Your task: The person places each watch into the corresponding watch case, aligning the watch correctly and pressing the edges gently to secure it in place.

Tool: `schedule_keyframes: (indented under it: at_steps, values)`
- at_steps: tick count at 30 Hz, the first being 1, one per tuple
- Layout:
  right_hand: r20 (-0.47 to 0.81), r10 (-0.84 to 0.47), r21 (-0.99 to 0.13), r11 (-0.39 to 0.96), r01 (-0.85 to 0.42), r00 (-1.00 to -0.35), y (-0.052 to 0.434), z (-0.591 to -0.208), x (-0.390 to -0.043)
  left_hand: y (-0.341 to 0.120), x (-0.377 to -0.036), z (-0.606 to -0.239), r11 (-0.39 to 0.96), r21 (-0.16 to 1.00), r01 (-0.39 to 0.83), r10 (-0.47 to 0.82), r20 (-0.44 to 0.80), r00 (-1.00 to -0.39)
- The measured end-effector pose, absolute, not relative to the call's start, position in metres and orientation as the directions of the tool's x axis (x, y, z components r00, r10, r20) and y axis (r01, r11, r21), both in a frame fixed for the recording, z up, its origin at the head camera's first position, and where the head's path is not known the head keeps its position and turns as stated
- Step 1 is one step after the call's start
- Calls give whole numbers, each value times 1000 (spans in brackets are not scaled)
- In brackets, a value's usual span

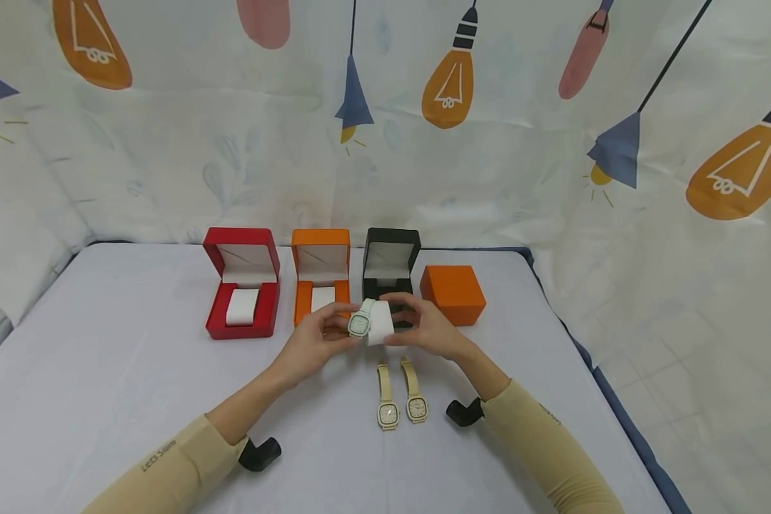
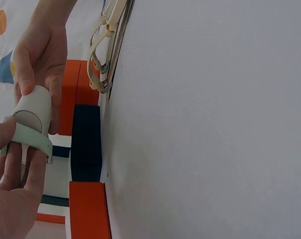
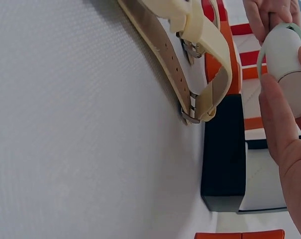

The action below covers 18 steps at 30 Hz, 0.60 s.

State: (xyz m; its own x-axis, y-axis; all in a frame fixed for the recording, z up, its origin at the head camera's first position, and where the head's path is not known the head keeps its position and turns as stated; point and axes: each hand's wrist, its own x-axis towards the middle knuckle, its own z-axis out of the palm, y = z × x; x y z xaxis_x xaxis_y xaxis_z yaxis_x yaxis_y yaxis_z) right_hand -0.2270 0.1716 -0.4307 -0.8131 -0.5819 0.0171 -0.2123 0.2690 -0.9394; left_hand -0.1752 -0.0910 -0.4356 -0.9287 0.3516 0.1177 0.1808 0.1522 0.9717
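Watches, cream, two (image 1: 401,405): nearest items, lying side by side on the surface (image 1: 103,385) at 6 o'clock of the hands, straps running away from the person, faces toward the near edge; untouched.

Left hand (image 1: 315,343): fingers curled, grip pinching the pale green watch (image 1: 361,320) by its case and strap, at 9 o'clock of the cushion.

Right hand (image 1: 424,327): fingers curled round the white cushion (image 1: 380,323), holding it clear of the surface at mid-height.

Pale green watch: strap looped over the cushion, face turned toward the person; the wrist views show the strap arcing round the cushion's rounded end. Whether the clasp is fastened cannot be told.

Step in hand, as judged: fitting the watch round the cushion. The next move calls for a snug, centred strap and then a level seat in an open box.

Black box (image 1: 390,268): at 12 o'clock just behind the hands, lid up, its bed partly hidden.

Orange box, open (image 1: 321,275): at 11 o'clock, cushion inside.

Red box (image 1: 243,282): at 10 o'clock, lid up, cushion inside.

Orange box, closed (image 1: 452,294): at 1 o'clock.

Curtain (image 1: 385,107): printed with bulbs, farthest back.
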Motion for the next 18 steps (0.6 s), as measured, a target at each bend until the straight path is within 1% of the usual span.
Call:
schedule_keyframes:
  at_steps: [3, 11, 18]
  values:
    - [18, -578, -942, 263, -206, -816, 171, -430, -227, -91, -175, -435, 154, 969, 194, 358, 128, -925]
    - [26, -582, -953, 230, -195, -813, 170, -430, -227, -88, -177, -436, 178, 943, 281, 367, 202, -908]
    - [22, -573, -958, 223, -182, -819, 169, -431, -227, -85, -177, -441, 178, 928, 329, 325, 260, -909]
